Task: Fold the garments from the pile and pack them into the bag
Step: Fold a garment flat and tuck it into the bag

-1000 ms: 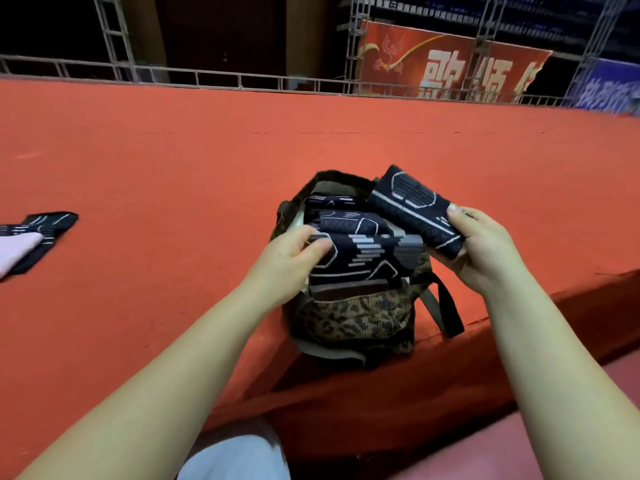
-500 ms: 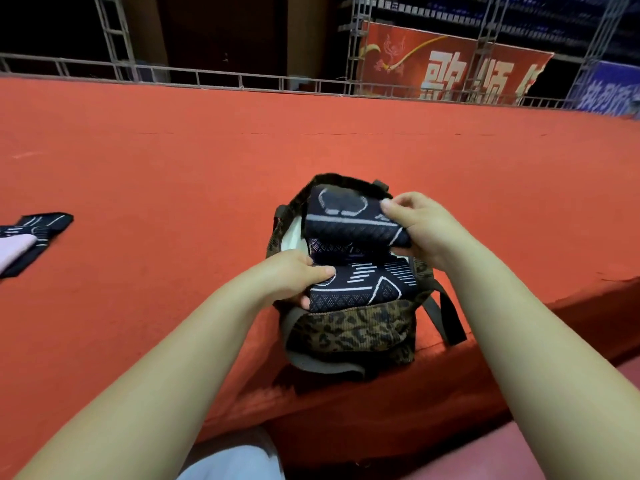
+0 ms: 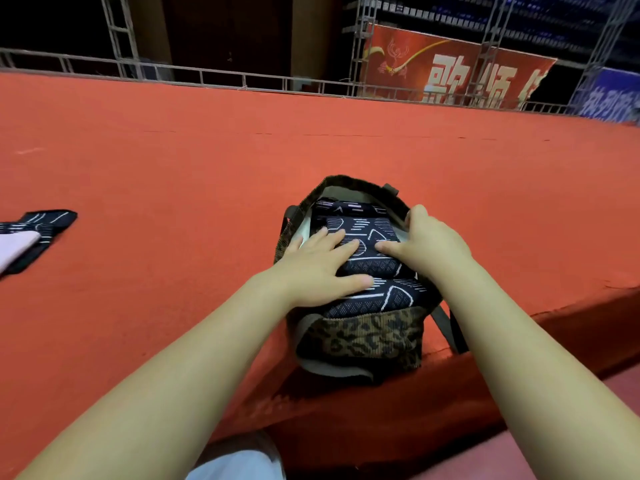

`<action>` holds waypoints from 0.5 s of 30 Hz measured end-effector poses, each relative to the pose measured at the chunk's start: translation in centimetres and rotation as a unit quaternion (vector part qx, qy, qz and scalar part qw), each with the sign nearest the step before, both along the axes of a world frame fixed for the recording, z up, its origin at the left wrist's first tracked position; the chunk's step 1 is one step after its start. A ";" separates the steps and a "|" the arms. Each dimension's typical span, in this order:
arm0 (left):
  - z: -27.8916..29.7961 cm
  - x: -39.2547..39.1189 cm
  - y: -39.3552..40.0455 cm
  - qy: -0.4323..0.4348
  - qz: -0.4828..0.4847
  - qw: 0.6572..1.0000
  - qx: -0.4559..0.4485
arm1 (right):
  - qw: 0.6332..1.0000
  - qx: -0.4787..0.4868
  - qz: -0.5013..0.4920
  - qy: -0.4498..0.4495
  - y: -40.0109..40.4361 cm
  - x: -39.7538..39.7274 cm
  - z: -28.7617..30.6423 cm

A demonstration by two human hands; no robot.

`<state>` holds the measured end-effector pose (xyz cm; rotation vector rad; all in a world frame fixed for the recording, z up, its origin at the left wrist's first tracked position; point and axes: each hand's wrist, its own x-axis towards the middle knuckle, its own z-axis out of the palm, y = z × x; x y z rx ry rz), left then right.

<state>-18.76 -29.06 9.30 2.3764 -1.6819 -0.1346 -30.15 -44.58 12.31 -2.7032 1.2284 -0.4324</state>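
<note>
A leopard-print bag (image 3: 360,337) stands open at centre frame, on the red surface's near edge. Folded black garments with white line patterns (image 3: 367,237) fill its mouth. At far left lies the pile (image 3: 38,233): black patterned and pale pink pieces.

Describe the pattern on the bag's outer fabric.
Brown and black leopard print on the bag, clearest in the head view.

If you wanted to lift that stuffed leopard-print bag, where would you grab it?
Probably by the dark strap hanging down the leopard-print bag on the person's right, reached from that side. The mouth is packed with folded garments, with the left hand and right hand over them, so the top offers no free hold.
</note>
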 end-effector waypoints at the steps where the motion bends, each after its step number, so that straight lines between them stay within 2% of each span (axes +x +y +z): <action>1: -0.2 0.1 0.0 0.001 -0.006 1.000 0.014 | 0.998 -0.053 -0.001 -0.014 0.3 -0.3 -0.1; 3: -0.3 0.3 0.3 0.010 -0.020 1.000 0.019 | 0.991 -0.091 0.070 -0.073 1.2 -0.3 -0.1; 5: -0.1 0.8 1.1 0.072 -0.028 0.997 0.006 | 0.977 -0.020 0.193 -0.092 2.7 0.5 -0.2; 7: -0.1 1.5 2.1 0.158 -0.022 0.987 -0.033 | 0.967 0.055 0.250 0.003 3.4 1.6 -1.1; 8: -0.2 1.7 2.9 0.175 -0.017 0.981 -0.078 | 0.966 0.051 0.246 0.059 3.2 2.2 -1.9; 11: -1.1 0.9 5.7 0.146 -0.051 0.960 -0.232 | 0.971 0.016 0.206 0.124 1.8 3.6 -3.7; 13: -1.7 -0.5 6.3 0.107 -0.097 0.962 -0.231 | 0.966 0.023 0.209 0.154 1.3 4.1 -3.5; 15: -2.1 -1.4 5.9 0.065 -0.110 0.974 -0.186 | 0.952 0.070 0.238 0.180 1.3 3.9 -2.4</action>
